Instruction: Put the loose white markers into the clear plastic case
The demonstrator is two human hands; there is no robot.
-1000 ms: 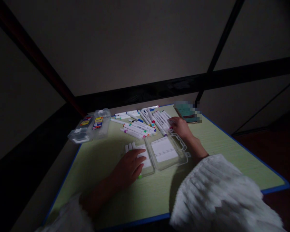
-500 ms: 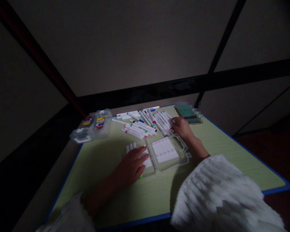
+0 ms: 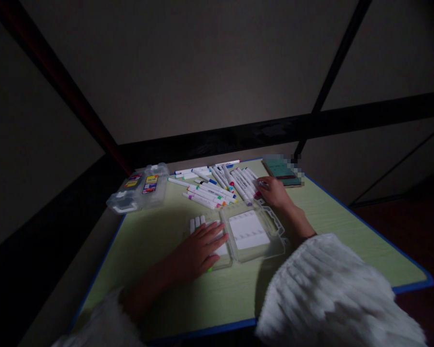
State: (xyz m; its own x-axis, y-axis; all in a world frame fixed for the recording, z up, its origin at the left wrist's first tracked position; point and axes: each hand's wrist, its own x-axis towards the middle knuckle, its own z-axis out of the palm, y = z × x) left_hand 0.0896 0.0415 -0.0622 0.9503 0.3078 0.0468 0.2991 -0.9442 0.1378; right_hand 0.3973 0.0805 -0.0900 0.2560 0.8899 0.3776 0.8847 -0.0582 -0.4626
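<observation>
My left hand (image 3: 199, 251), fingers spread, lies over the left half of an open clear plastic case (image 3: 285, 244). A few white markers (image 3: 197, 223) show in that half beyond my fingers, and a bit of green shows under my thumb. The case's right half holds a white sheet (image 3: 249, 230). Behind the hinged lid, my right hand (image 3: 275, 193) has its fingers closed at the right end of a row of white markers (image 3: 243, 183). Its fingertips are on the rightmost marker (image 3: 251, 173); their far side is hidden.
More white markers with coloured ends (image 3: 206, 195) lie loose across the back middle of the pale green table (image 3: 354, 241). A second clear case (image 3: 159, 193) with labels sits at the back left. A green book (image 3: 280, 168) lies at the back right, near a wall.
My left hand has shifted slightly over the case, its fingers flatter. My right hand stays at the rightmost markers, almost unmoved. The whole view has shifted a little.
</observation>
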